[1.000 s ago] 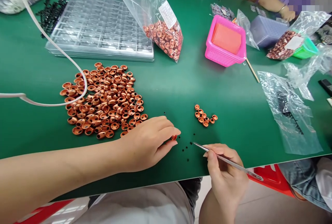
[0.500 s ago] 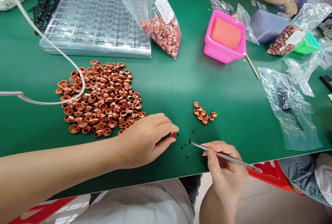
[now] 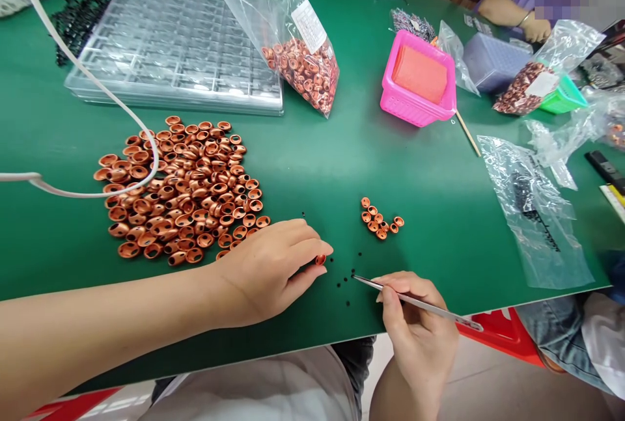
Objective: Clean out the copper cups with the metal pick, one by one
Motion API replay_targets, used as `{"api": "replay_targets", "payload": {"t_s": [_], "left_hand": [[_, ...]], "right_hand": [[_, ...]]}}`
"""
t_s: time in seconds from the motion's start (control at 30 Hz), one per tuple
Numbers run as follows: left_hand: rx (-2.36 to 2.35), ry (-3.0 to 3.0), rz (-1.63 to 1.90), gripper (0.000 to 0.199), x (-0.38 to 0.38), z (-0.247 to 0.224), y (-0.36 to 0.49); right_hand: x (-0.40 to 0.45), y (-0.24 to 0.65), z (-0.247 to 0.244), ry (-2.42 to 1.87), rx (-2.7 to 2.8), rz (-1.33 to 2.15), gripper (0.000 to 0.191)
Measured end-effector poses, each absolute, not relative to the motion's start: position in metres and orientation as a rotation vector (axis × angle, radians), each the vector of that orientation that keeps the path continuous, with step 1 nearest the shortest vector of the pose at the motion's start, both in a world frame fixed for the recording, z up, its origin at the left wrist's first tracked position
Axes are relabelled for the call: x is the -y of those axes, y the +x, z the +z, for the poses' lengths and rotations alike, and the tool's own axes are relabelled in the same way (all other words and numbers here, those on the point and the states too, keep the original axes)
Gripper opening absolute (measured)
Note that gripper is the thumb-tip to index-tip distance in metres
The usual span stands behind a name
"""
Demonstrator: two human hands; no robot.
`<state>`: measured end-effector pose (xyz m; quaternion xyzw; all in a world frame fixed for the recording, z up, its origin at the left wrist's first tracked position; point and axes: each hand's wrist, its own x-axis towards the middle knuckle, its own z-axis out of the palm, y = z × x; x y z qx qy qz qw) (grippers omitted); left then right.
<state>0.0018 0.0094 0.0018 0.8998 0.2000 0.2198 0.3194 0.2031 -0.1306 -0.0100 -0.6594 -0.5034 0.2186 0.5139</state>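
Observation:
Between thumb and fingers, my left hand (image 3: 280, 271) pinches one small copper-coloured cup with holes (image 3: 320, 259), low over the table. My right hand (image 3: 417, 317) is closed around slim metal tweezers (image 3: 415, 302). The tweezers' tips are at a tiny black piece (image 3: 353, 273) on the green surface; whether they grip it I cannot tell. Several more black specks (image 3: 345, 280) lie between my hands. Beyond them sits a small group of copper cups (image 3: 378, 219). A large pile of the same cups (image 3: 180, 193) spreads beside my left wrist.
Behind the pile are stacked clear plastic trays (image 3: 180, 50) and a bag of copper cups (image 3: 307, 73). A pink basket (image 3: 417, 112) with an orange block stands farther back. A white cord (image 3: 97, 82) loops over the pile. A co-worker's arm (image 3: 508, 10) rests at the far right.
The whole view has shifted slightly, with things on the table appearing a little lower and to the left. Both hands keep their grips, and the tweezer tips stay among the black specks.

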Motion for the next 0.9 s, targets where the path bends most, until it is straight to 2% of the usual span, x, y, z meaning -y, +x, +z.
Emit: {"api": "replay_targets", "payload": {"t_s": [0.57,0.77,0.9], "left_hand": [[-0.521,2.402,0.570,0.015,-0.011,0.004,0.002],[-0.530,2.400,0.542,0.015,-0.011,0.004,0.002],[-0.531,2.395,0.538,0.015,-0.011,0.002,0.001]], "right_hand": [[0.132,0.210,-0.004,-1.438,1.237,0.614,0.011],[0.138,0.216,-0.003,-1.361,1.375,0.766,0.024],[0.137,0.215,-0.003,-1.387,1.402,0.744,0.026]]}}
